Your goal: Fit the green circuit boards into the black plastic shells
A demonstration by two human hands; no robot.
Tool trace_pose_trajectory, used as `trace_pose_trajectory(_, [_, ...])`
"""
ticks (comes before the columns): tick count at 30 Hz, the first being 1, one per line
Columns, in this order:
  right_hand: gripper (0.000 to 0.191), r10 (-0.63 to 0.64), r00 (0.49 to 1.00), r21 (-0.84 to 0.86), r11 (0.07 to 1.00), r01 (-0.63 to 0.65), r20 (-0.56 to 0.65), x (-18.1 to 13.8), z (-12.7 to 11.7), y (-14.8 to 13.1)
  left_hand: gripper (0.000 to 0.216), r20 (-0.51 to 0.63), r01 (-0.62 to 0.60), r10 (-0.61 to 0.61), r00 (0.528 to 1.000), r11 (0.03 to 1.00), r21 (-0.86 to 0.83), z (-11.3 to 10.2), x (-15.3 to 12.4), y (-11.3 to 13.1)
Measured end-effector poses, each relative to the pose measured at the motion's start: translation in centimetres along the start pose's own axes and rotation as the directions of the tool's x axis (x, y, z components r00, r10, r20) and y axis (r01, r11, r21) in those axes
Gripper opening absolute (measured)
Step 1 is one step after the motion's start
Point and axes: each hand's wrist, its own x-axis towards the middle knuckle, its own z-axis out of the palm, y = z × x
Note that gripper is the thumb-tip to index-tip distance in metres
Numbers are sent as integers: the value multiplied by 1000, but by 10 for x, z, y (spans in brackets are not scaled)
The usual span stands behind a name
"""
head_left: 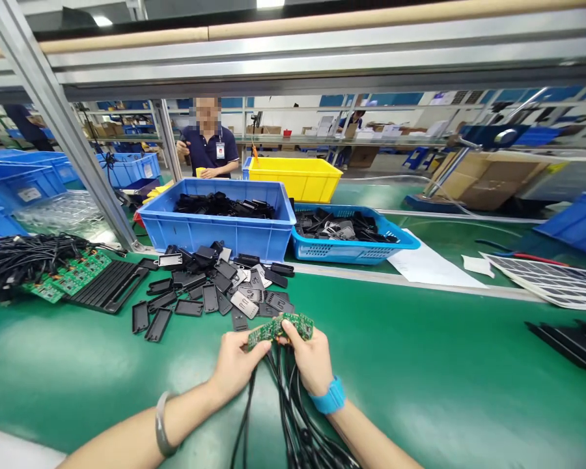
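Note:
My left hand [237, 366] and my right hand [311, 355] grip a strip of green circuit boards [297, 322] from both ends, thumbs on top. Black cables [286, 397] hang from the boards' near edge toward me, running between my forearms. Just beyond my fingers lies a loose heap of black plastic cases [209, 296] and grey plates [245, 303] on the green table [395, 365]. Further left, more green circuit boards [81, 273] with bundled black cables [29, 254] rest beside a stack of long black strips [110, 286].
Behind the heap stand a blue bin [219, 234] and a blue basket [356, 251], both holding black parts. A yellow bin [293, 179] sits behind them. Metal post [83, 124] rises at left. Black strips [571, 345] lie at right. A person [209, 146] stands across the table.

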Motion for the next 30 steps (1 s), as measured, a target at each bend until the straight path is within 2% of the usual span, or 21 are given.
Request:
trace_pose_trajectory(4, [45,182,975,237,949,-208,128,5,-4,-6,37,-16,151,-159,987,961,-233,-2,4,1])
trace_pose_trajectory(6, [45,180,960,208,952,-225,214,2,-4,-7,39,26,181,-181,983,941,-286,-3,6,0])
trace_pose_trajectory(8, [40,112,961,89,986,-139,251,-3,-2,-8,39,62,179,-168,984,945,-273,-3,7,-1])
trace_pose_trajectory(12, [34,-57,980,-100,992,77,193,-10,4,-6,35,59,148,-139,989,972,-184,3,8,-3])
trace_pose_trajectory(15, [35,-126,987,-134,981,139,100,-10,7,-3,32,-10,39,-39,999,998,-53,7,9,-3])
trace_pose_trajectory(17, [36,-129,990,-130,982,136,59,-9,7,-2,33,-43,-16,17,999,1000,24,9,10,-2])
trace_pose_trajectory(18, [37,-109,992,-106,988,116,67,-8,7,-2,33,-45,-12,12,999,1000,16,9,11,-2])
trace_pose_trajectory(20, [36,-29,991,2,1000,29,133,-6,5,-2,30,-16,62,-64,998,991,-119,7,12,-1])
trace_pose_trajectory(23, [35,104,962,209,965,-160,253,-6,4,-5,37,96,181,-156,983,911,-371,2,14,1])
trace_pose_trajectory(25, [36,163,940,288,924,-252,299,-6,5,-8,41,183,231,-165,969,869,-438,0,15,2])
trace_pose_trajectory(27, [37,176,935,320,906,-275,307,-8,7,-10,42,217,250,-167,962,858,-449,-1,14,3])
trace_pose_trajectory(30, [40,117,947,313,925,-213,298,-11,12,-10,41,149,204,-157,976,898,-390,1,13,3])
